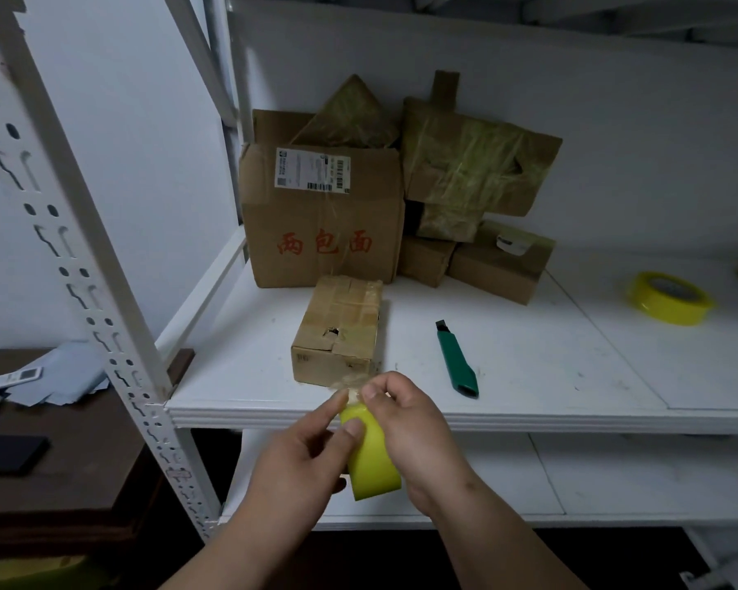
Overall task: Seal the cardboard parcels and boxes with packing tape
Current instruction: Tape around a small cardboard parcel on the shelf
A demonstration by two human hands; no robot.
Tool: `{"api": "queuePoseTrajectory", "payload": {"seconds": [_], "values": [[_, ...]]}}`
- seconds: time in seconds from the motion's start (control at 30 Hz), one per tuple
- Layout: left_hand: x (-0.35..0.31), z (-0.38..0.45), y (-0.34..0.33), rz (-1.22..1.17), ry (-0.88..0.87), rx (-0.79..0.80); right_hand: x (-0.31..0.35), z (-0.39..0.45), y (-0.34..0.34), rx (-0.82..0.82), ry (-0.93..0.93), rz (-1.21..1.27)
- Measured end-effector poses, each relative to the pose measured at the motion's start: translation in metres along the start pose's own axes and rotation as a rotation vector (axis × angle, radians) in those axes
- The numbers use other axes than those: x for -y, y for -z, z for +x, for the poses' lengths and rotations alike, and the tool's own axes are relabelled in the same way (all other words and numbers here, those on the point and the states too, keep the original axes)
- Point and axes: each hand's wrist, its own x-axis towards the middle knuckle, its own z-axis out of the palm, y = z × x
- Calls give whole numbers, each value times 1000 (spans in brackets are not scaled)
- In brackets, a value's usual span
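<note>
Tape roll [371, 455]: held in front of the shelf [529, 376] edge, below the small box [337, 334].
Right hand [410, 432]: curled round the roll from the right.
Left hand [303, 457]: thumb and fingertips pinched on the roll's upper end.
Small box: set near the shelf's front edge, partly taped.
Knife [456, 359]: laid right of the small box.
Second roll [669, 298]: seen far right.
Large box [322, 215]: stood behind.

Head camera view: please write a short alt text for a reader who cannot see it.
Two bare hands, left hand and right hand, hold a yellow roll of packing tape and pinch its loose end before a small taped cardboard box on a white metal shelf. A green utility knife lies beside it; more cardboard parcels stand behind.
</note>
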Motion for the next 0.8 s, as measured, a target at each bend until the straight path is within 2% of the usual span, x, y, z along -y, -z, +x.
{"api": "queuePoseTrajectory", "payload": {"seconds": [0.07,0.2,0.27,0.33,0.43,0.53,0.6,0.7,0.8], "values": [[1,1,3,84,-112,-63,4,0,3,19,37,-80],[6,22,27,477,-509,-259,18,5,8,128,114,-233],[3,36,36,527,-693,-294,24,11,9,181,134,-275],[-1,51,42,531,-865,-286,31,17,9,233,131,-254],[-6,73,54,593,-1063,-160,48,26,15,296,127,-112],[-1,100,82,897,-1262,-112,65,32,28,382,98,77],[-3,116,98,1063,-1342,-143,70,38,31,433,57,72],[-10,133,113,1183,-1410,-139,71,52,24,448,20,65],[-20,157,136,1246,-1320,-260,72,59,25,479,31,142]]}}
